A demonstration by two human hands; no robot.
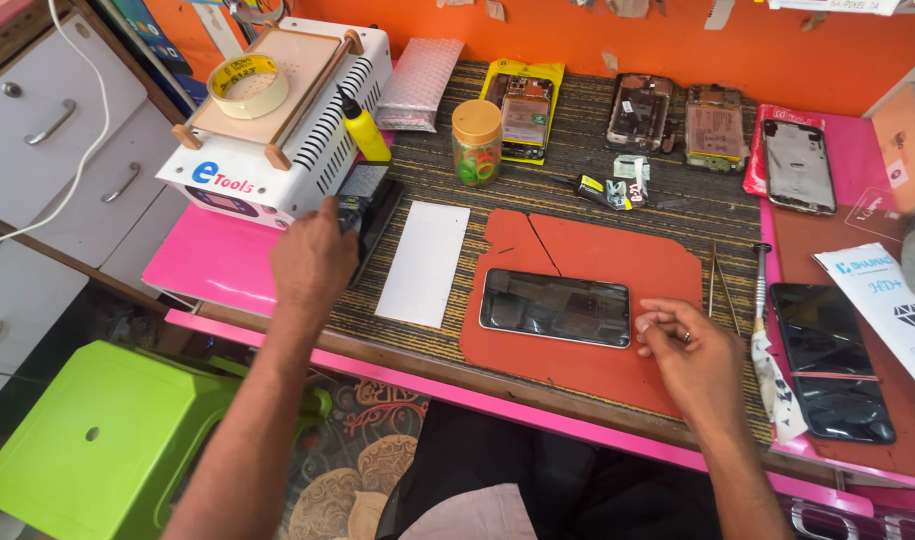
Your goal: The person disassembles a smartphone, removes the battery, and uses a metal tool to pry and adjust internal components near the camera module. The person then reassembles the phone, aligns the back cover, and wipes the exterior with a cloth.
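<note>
Orange wall behind, pink-edged bench [218,262] under my arms, woven mat across it. Left hand [313,262] is out at the small black device [366,205] beside the white machine [278,130]; knuckles hide the fingers, so I cannot tell whether that grip is closed on it. Right hand [690,350] rests on the orange pad [588,300], fingertips pinched together, touching the near end of the phone [555,306], which lies flat and face up so it won't slide. White sheet [424,262] lies between both grips; tweezers [719,285] sit just beyond my right.
</note>
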